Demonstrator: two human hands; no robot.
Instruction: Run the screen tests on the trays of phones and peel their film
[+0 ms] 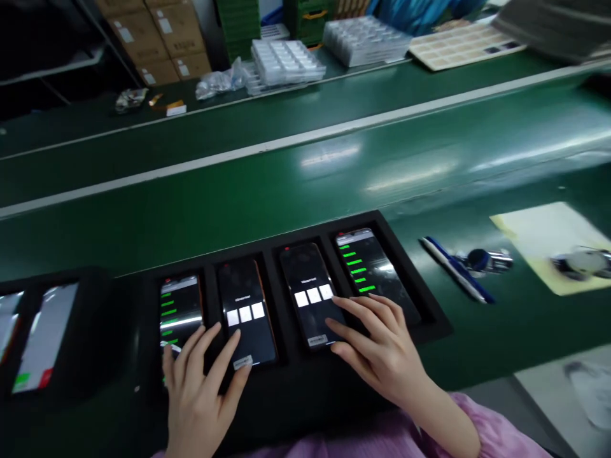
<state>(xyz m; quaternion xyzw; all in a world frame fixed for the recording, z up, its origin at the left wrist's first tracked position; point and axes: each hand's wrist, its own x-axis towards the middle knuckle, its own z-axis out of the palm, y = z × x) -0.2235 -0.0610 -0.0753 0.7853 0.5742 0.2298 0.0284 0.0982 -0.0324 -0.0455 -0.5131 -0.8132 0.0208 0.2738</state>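
Note:
Several smartphones lie face up in the slots of a black foam tray [274, 270]. The leftmost smartphone [180, 299] and the rightmost smartphone [367, 264] show green bars. White squares are lit on the two middle ones, the left-middle smartphone [244, 289] and the right-middle smartphone [305, 273]. My left hand [198, 388] is spread over the lower ends of the two left smartphones, fingers apart and holding nothing. Over the right-middle smartphone's right edge reaches my right hand [382, 343], fingers stretched, its index fingertip at the rightmost white square. Contact with the glass cannot be made out.
A second black tray [88, 305] with phones stands at the left. Right of my tray lie blue-and-white pens [456, 270], a shiny metal object [494, 259] and a yellowish sheet [548, 229]. Beyond the green belt [238, 197] are clear plastic trays [286, 62] and cardboard boxes [143, 38].

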